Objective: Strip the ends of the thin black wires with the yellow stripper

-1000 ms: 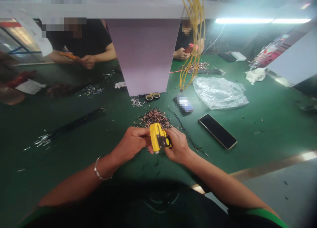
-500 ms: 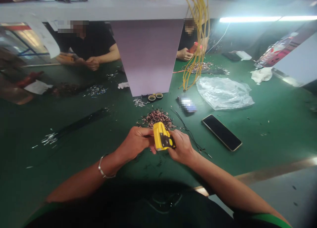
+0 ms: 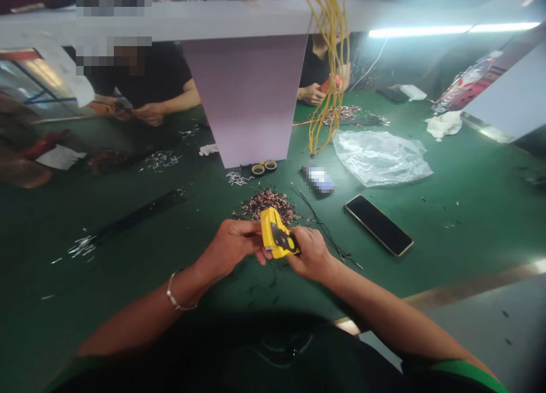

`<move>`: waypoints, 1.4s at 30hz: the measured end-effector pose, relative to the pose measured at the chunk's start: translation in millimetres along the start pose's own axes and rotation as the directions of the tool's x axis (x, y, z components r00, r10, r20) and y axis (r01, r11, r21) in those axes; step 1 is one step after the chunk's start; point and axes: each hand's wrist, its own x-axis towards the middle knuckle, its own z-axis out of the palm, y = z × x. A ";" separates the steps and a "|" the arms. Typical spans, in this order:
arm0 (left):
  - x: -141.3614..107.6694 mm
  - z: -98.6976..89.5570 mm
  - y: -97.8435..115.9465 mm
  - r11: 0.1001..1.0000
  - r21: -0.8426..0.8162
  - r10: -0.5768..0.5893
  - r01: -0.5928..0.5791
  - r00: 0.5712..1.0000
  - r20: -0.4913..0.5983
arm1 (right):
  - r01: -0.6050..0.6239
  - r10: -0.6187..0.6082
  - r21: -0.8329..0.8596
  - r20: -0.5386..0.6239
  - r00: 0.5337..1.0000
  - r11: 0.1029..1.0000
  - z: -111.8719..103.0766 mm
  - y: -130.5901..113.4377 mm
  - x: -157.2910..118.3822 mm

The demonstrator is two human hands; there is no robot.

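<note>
My right hand [image 3: 313,253] is wrapped round a yellow and black wire stripper [image 3: 273,234], its head up and tilted left. Close against the left side of the tool's head is my left hand [image 3: 232,245], fingers pinched; what they hold is too small or hidden to make out. Just beyond the tool lies a heap of short copper-ended wire pieces [image 3: 273,202] on the green table [image 3: 239,336]. A few long dark wires [image 3: 322,225] stretch along the table to the right of the heap.
Behind the heap stand two tape rolls [image 3: 258,170] and small white pieces [image 3: 236,178]. A phone [image 3: 379,225] and a clear plastic bag [image 3: 379,157] lie to the right. Yellow wires [image 3: 328,69] hang from the shelf. Two people [image 3: 147,86] work across the table beside a panel [image 3: 251,108].
The whole view has shifted slightly. The wire stripper's head has tilted a little in my right hand; both hands stay together at the tool.
</note>
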 end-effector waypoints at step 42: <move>22.5 -7.8 -20.0 0.978 -0.074 -0.196 0.194 0.980 -0.025 | -0.538 0.532 0.842 0.474 0.702 -0.041 -19.6 -3.4 28.9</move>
